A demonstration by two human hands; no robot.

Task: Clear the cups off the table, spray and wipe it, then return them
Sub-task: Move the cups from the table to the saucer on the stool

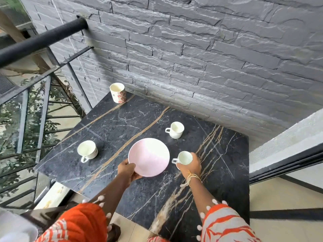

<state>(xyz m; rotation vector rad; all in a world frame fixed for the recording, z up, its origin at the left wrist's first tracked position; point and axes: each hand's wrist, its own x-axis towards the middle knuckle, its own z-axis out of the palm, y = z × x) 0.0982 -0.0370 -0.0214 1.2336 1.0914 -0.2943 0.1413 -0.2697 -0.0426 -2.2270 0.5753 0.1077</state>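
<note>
Orange-and-white patterned sleeves with small pale pom-poms point(227, 224) sit closest to the lens, and from them two bare forearms reach out over the black marble-look worktop with tan veins point(122, 123). The left hand point(126, 170) has its grip closed on the near rim of a wide, shallow pale-pink bowl point(148, 157), thumb over the lip and fingers beneath; whether the bowl rests on the worktop or is just lifted cannot be told. The right hand point(189, 165) is wrapped round a small white handled cup point(184, 158) just beside the bowl's right edge, its handle pointing left toward the bowl. Both hands are therefore full. Three cups are untouched: a white handled cup point(175, 130) beyond the right hand, near the grey stone-clad wall point(209, 49); a white cup with a faint rim pattern point(87, 151) to the left of the bowl, handle toward the person, nearer the left hand; and a tall cream tumbler with red flowers point(118, 93) at the far left corner, well apart from both hands. Clearing looks barely begun, and the nearest remaining cup for either hand lies on its own side, so no crossing reach seems needed.
</note>
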